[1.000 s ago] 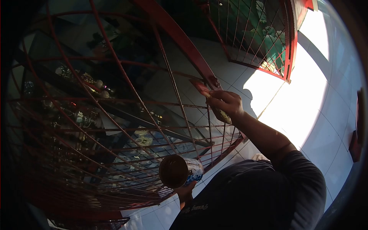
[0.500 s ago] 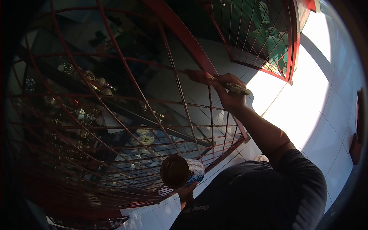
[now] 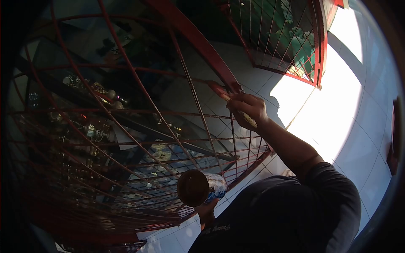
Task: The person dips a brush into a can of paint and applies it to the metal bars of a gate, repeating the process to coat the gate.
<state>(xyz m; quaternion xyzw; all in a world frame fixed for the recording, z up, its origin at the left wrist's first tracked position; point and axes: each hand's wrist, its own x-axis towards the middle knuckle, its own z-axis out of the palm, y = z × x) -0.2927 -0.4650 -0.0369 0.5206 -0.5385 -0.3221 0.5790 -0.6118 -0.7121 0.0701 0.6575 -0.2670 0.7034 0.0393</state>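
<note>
My right hand is closed around the handle of a paintbrush, whose reddish bristle end points up and left. Those bristles lie right by the thick red frame bar of a metal grille, near where a thin bar meets it. Lower down, my left hand grips a can from below and behind. The can has a blue and white patterned side and tilts its wide mouth toward me; its inside looks brown. Thin bars of the grille, rusty in places, spread across the left and middle.
Through the grille, shiny ornaments and a dark slanted edge show in shadow. Another red grille panel with a green picture behind it stands at the top right. White floor tiles lie to the right, partly in bright sunlight.
My right hand has moved slightly down and left, turning the brush so its handle slopes more steeply downward. My left hand and the can have hardly moved.
</note>
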